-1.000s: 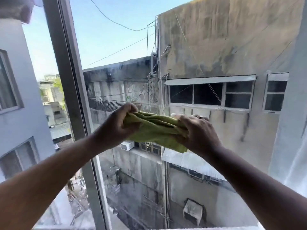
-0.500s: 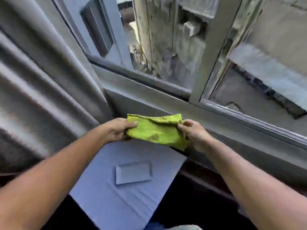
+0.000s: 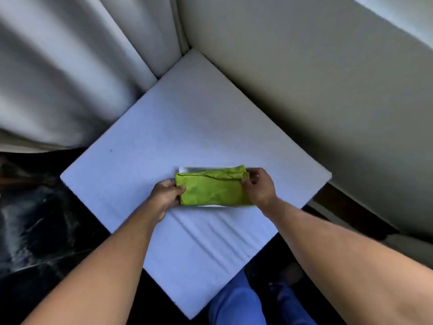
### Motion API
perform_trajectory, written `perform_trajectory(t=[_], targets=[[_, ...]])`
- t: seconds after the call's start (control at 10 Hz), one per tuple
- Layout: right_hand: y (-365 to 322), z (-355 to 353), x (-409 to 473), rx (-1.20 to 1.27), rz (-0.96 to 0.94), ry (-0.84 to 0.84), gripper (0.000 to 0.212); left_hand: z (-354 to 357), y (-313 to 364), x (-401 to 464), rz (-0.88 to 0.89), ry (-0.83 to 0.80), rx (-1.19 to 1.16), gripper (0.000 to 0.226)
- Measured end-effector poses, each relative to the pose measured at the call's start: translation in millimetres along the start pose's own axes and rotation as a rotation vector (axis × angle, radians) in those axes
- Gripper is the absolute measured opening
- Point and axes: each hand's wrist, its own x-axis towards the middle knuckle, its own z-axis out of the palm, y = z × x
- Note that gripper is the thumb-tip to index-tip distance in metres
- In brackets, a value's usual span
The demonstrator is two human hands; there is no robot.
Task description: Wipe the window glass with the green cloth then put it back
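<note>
The folded green cloth (image 3: 213, 188) lies over a small white rectangular tray (image 3: 187, 170) on a white cloth-covered table (image 3: 187, 118). Only thin strips of the tray show above and below the cloth. My left hand (image 3: 165, 195) pinches the cloth's left edge. My right hand (image 3: 259, 185) pinches its right edge near the upper corner. The window glass is out of view.
Pale curtains (image 3: 70, 73) hang at the left behind the table. A beige wall (image 3: 316, 85) runs along the right. The floor (image 3: 35, 219) is dark and glossy. My blue trouser legs (image 3: 236, 303) show below the table's near corner.
My view swung down from the window to the table. Both hands carried the cloth from the glass, past the sill, down onto the white tray.
</note>
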Motion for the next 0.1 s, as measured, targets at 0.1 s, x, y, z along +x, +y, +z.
perform_trajectory(t=[0.1], targets=[[2.0,-11.5,-4.8,-0.026,0.007,0.145,0.031,1.4,3.4,-9.3,0.084,0.208,0.087,0.016]])
